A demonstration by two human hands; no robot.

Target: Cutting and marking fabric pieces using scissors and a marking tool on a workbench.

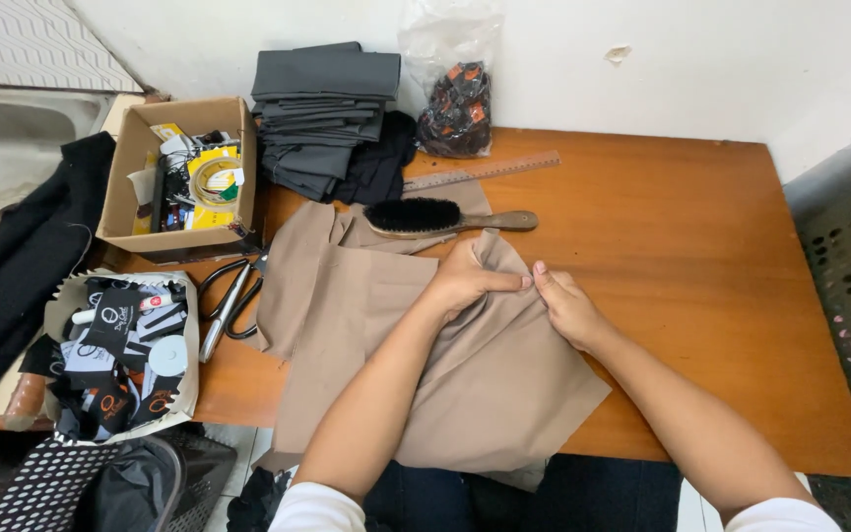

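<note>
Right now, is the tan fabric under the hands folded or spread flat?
Partly folded. The tan fabric lies in overlapping layers on the table, and the left hand and right hand pinch a raised crease near its top edge.

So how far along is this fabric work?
Looking done: a stack of folded grey cloth by the wall. In hand: the left hand and right hand pinch one tan cloth near its top edge. More tan pieces lie unfolded beside it.

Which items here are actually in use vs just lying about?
In use: tan fabric, pinched by left hand and right hand.

Lying about: brush, wooden ruler, scissors, cardboard box, folded grey cloth stack, plastic bag.
</note>
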